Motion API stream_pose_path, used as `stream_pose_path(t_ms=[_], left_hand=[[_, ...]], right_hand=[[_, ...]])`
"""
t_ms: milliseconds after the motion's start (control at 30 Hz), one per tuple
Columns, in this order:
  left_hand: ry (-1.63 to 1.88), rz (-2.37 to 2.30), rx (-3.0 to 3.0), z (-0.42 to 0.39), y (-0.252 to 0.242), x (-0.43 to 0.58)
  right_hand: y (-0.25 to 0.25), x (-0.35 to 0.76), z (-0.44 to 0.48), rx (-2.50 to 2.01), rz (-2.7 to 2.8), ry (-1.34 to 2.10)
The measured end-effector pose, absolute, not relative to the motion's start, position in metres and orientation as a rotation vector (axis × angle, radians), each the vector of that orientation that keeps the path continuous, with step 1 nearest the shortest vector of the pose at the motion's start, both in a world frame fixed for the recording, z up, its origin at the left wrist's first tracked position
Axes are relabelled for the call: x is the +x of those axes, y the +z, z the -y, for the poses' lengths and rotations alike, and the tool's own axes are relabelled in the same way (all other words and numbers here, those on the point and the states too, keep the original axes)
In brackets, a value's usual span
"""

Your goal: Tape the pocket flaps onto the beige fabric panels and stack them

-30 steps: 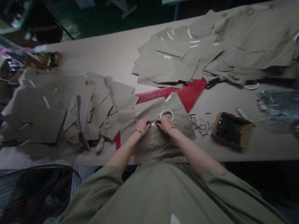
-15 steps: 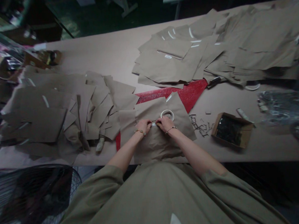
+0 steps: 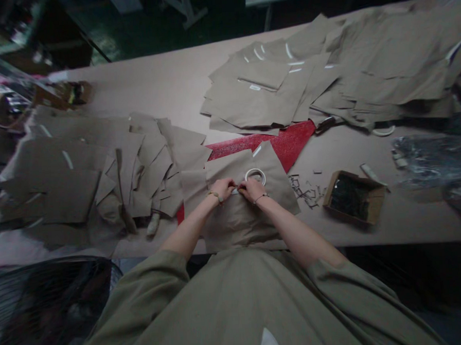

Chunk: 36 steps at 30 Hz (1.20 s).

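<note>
In the head view my left hand [image 3: 223, 189] and my right hand [image 3: 252, 190] meet over a brown fabric piece [image 3: 238, 221]. The fingertips of both are pinched together at a short white strip [image 3: 235, 191] on the fabric, perhaps tape; the fingers partly cover it. Just beyond the right hand's knuckles lies a roll of white tape [image 3: 255, 170], flat on the same fabric. Another white strip [image 3: 256, 151] sits near the fabric's far edge. Red material [image 3: 293, 143] shows from under the fabric.
Stacked brown fabric pieces lie at the left [image 3: 68, 170] and far right [image 3: 394, 56]. To the right are scattered small dark metal parts [image 3: 306, 191], an open cardboard box [image 3: 377, 206] and clear plastic bags [image 3: 434, 159]. A wire-caged fan [image 3: 55, 305] stands at the lower left.
Both hands have drawn slightly closer together, with their fingertips nearly touching over the white strip. The whole view has shifted a little; the tape roll stays on the fabric.
</note>
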<state>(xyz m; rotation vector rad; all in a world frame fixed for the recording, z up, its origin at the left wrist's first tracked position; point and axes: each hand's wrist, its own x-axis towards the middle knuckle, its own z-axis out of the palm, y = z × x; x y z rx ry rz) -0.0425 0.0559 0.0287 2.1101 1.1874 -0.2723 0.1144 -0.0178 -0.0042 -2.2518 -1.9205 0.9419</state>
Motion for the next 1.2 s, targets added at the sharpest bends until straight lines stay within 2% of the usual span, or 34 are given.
stream_pose_path(t_ms=[167, 400, 767, 1200], left_hand=[[-0.513, -1.167, 2.175, -0.062, 0.037, -0.025], [-0.56, -1.304, 2.095, -0.06, 0.037, -0.022], [-0.477, -1.424, 1.974, -0.058, 0.03, -0.022], [-0.142, -1.384, 1.98, -0.036, 0.011, -0.046]], right_hand=[[-0.004, 0.115, 0.016, -2.285, 1.93, 0.971], [-0.006, 0.116, 0.015, -2.261, 1.923, 0.971], [-0.005, 0.116, 0.015, -2.236, 1.916, 0.97], [-0.001, 0.117, 0.014, -2.185, 1.979, 0.996]])
